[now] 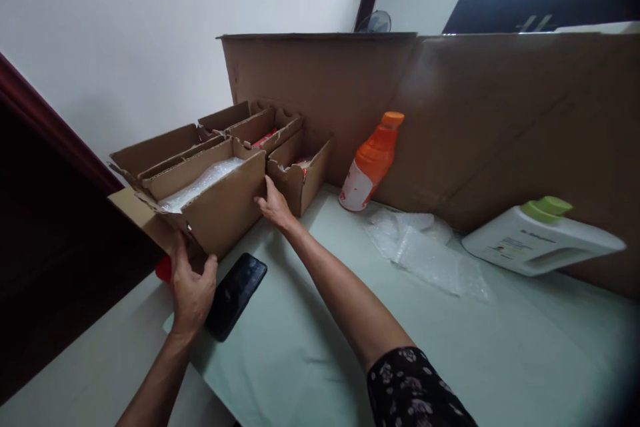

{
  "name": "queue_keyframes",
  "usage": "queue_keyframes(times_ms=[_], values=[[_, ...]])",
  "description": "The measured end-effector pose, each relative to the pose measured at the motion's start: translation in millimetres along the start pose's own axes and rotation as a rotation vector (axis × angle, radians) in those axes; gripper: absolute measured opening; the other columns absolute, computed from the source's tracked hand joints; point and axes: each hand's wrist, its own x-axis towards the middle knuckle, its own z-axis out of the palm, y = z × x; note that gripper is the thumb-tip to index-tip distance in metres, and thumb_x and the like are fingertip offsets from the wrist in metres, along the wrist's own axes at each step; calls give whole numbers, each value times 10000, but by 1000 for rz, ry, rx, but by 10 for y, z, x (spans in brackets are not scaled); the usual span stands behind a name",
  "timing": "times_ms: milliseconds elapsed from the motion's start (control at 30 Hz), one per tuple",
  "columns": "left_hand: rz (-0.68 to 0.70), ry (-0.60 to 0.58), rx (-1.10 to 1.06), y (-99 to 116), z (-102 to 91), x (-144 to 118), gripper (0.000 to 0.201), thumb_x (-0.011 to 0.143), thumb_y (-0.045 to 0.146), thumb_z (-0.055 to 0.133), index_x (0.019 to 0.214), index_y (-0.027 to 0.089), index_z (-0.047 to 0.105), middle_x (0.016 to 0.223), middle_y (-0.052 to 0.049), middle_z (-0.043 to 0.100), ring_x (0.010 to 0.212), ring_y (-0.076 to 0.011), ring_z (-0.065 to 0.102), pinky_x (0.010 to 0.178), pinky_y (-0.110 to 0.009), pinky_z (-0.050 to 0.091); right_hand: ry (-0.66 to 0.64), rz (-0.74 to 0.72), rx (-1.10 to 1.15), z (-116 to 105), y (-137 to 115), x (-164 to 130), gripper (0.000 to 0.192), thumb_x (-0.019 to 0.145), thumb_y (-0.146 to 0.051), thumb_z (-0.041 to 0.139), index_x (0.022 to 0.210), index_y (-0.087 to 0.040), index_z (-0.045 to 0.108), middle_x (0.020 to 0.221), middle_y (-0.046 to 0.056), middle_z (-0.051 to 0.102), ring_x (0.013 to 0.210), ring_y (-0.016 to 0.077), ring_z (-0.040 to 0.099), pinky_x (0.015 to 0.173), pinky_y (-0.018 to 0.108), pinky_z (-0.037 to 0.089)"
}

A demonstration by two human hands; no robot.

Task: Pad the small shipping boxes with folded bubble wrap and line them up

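An open cardboard box (225,207) stands at the left of the table, with clear bubble wrap (203,185) inside it. My left hand (191,283) grips its near corner, thumb apart and fingertips partly hidden behind the cardboard. At the far right corner of the same box, my right hand (274,203) holds the edge, its fingers reaching between this box and a smaller open box (315,173). A black smartphone (237,295) lies flat just right of my left hand. Something red (163,269) shows partly behind that hand.
More open cardboard boxes (265,125) sit behind, some with red items inside. An orange bottle (370,160) leans against a tall cardboard panel (500,113). Bubble wrap sheets (430,257) and a tilted white jug with a green cap (540,240) lie on the pale green table (320,360).
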Motion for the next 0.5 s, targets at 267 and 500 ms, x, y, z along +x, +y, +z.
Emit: queue_keyframes(times_ms=[267, 500], values=[[-8, 80, -40, -30, 66, 77, 847, 842, 199, 607, 1591, 213, 211, 1614, -135, 339, 1515, -301, 283, 1258, -482, 234, -32, 44, -74, 175, -96, -116, 872, 832, -159, 606, 1570, 14, 176, 1646, 248, 214, 1532, 280, 224, 1242, 391, 215], [7, 101, 27, -23, -17, -74, 756, 862, 303, 619, 1540, 160, 316, 1487, -170, 483, 1407, -300, 450, 1194, -471, 350, -204, 39, -59, -161, -101, -1017, 447, 819, -157, 643, 1264, -191, 663, 1358, 111, 652, 1231, 265, 620, 1058, 423, 476]])
